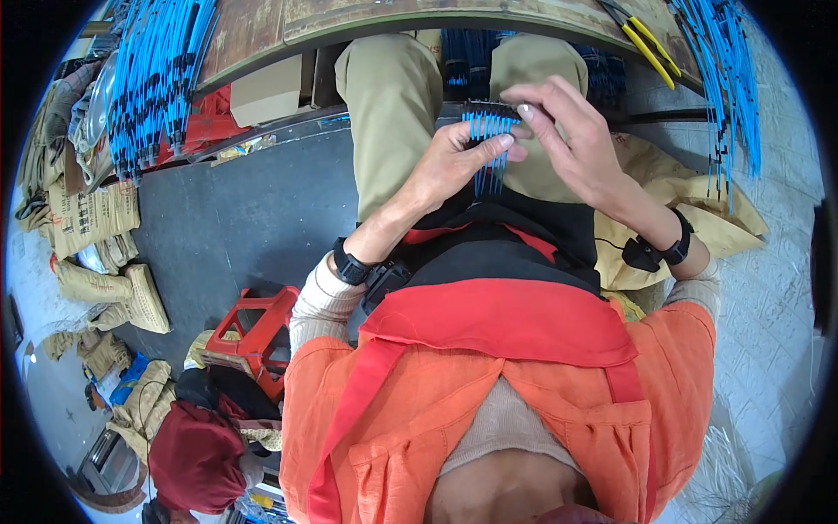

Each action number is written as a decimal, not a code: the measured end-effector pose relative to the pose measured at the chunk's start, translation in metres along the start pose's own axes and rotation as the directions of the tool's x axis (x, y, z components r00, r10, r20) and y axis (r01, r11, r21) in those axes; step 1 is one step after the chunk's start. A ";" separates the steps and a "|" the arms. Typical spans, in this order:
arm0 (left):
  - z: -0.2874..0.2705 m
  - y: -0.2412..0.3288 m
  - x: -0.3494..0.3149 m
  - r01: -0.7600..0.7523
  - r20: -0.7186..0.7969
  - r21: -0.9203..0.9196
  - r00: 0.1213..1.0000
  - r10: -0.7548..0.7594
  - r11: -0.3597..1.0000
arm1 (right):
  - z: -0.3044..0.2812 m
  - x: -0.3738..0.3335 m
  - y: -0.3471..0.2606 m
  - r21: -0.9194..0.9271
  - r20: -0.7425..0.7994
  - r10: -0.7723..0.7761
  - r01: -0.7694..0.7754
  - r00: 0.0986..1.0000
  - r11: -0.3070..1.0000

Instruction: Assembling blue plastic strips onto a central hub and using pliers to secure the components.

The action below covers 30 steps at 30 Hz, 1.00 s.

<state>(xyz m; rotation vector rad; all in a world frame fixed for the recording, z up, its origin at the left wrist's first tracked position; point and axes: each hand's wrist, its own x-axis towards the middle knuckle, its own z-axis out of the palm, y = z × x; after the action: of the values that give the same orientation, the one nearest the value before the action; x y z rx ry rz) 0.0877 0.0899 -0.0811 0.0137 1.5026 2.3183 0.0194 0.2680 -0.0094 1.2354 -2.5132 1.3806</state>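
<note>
My left hand (454, 166) is closed round a small bunch of thin blue wires (493, 175), fanned side by side above my lap. Their black ends (485, 110) form a row on the far side of that hand. At the right end of this row, the thumb and forefinger of my right hand (572, 144) close on the black ends. The wires' other ends hang down toward the apron (515, 319). Exactly what lies between the right fingertips is partly hidden.
A wooden bench (367, 16) spans the far side, carrying yellow-handled pliers (650, 52). Blue wire bundles hang over it at left (161, 79) and right (729, 96). A red stool (257, 327) and another person (196, 454) are at lower left. Brown sacks (92, 214) lie far left.
</note>
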 end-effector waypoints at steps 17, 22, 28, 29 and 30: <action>-0.010 0.006 0.011 0.001 0.001 -0.036 1.000 -0.001 0.999 | 0.008 0.017 0.025 0.133 0.035 0.053 -0.058 0.998 0.989; -0.010 0.010 0.011 0.037 0.004 -0.049 0.999 -0.037 0.998 | 0.006 0.019 0.026 0.116 0.031 0.025 -0.029 0.999 0.993; -0.009 0.011 0.009 0.039 0.004 -0.073 0.999 -0.038 0.997 | -0.002 0.016 0.014 0.130 0.103 0.137 -0.150 0.985 0.980; -0.008 0.011 0.009 0.030 0.011 -0.054 1.000 -0.029 0.998 | 0.001 0.014 0.017 0.164 0.079 0.128 -0.139 0.989 0.976; -0.008 0.011 0.009 0.031 0.013 -0.054 0.999 -0.030 0.998 | 0.003 0.013 0.020 0.198 0.055 0.120 -0.129 0.991 0.972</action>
<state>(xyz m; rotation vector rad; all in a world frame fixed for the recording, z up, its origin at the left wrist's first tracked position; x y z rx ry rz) 0.0741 0.0818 -0.0771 -0.0094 1.4243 2.3296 -0.0011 0.2635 -0.0207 1.1644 -2.5733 1.6923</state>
